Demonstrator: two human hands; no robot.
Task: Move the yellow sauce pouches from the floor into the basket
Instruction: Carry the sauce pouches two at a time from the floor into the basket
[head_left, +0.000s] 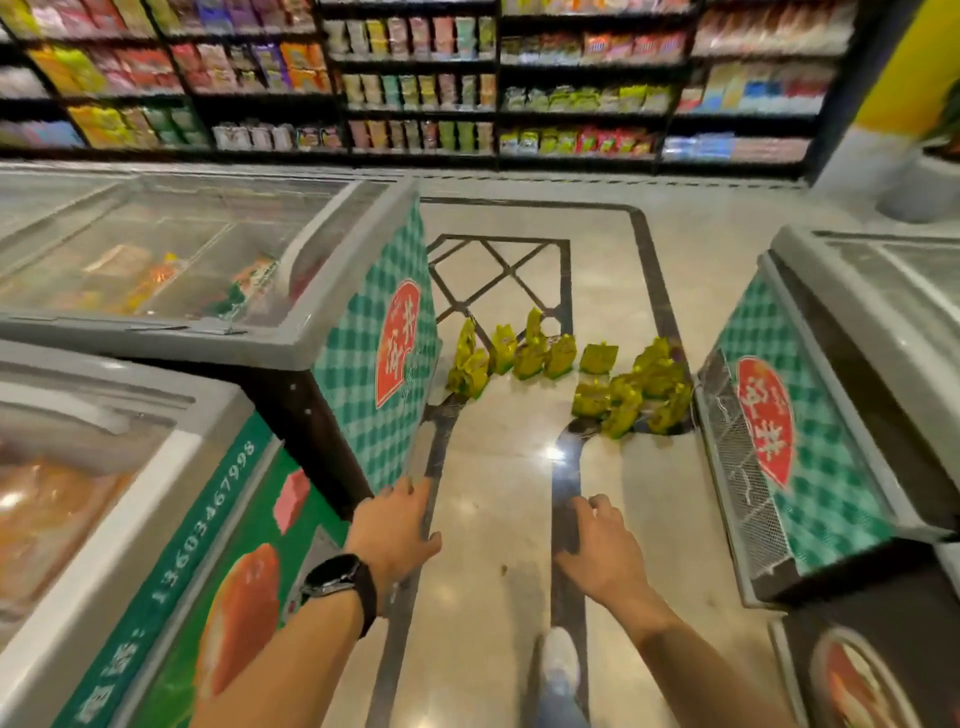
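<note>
A: Checking progress: any yellow sauce pouches (558, 356) in the basket?
B: No basket in view. Every pouch I can see is on the floor (493, 493), in two loose clusters just past the far end of the green-checked freezer (363, 353). Some are upright, some tipped.
A: Hands?
B: Left hand (395, 530) is by that freezer's near corner, right hand (605, 551) further out from it. Both are well apart from the pouches. Fingers (592, 506) loosely curled, pinching nothing.
A: Verdict?
B: Looks barely begun. Nothing picked up, all visible pouches left to move.
</note>
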